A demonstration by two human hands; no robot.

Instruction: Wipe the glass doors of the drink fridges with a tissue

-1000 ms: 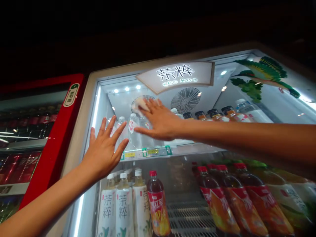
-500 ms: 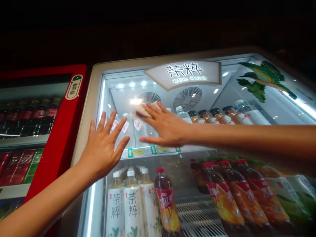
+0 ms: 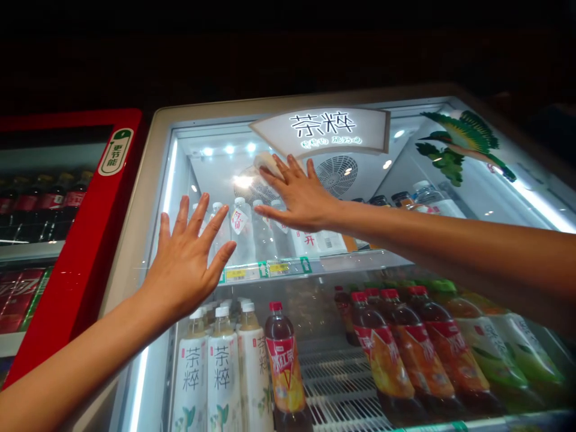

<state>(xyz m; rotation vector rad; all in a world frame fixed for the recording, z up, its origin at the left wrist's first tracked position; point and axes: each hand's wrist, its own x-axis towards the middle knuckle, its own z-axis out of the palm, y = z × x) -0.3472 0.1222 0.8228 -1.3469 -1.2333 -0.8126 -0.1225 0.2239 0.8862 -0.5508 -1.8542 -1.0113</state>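
Note:
My left hand [image 3: 186, 264] lies with fingers spread against the glass door [image 3: 211, 171] of a lit drinks fridge, holding nothing. Higher and to the right, my right hand [image 3: 300, 197] presses a white cloth [image 3: 264, 161] to the same glass. Its fingers are spread, and they hide part of the cloth; the exact kind of cloth cannot be made out. Behind the glass, near both hands, stand clear water bottles [image 3: 242, 225] on the upper shelf. A fan-shaped sign [image 3: 321, 129] glows just above my right hand.
On the lower shelf are white-labelled tea bottles [image 3: 222, 372] and red-capped iced tea bottles [image 3: 382, 354]. A red fridge [image 3: 67, 312] with cola bottles adjoins on the left. A bird decal [image 3: 459, 141] is at the door's upper right.
My right hand has moved up the glass with the cloth, towards the sign. The left hand stays at nearly the same spot in view, while the fridges have shifted left in the picture.

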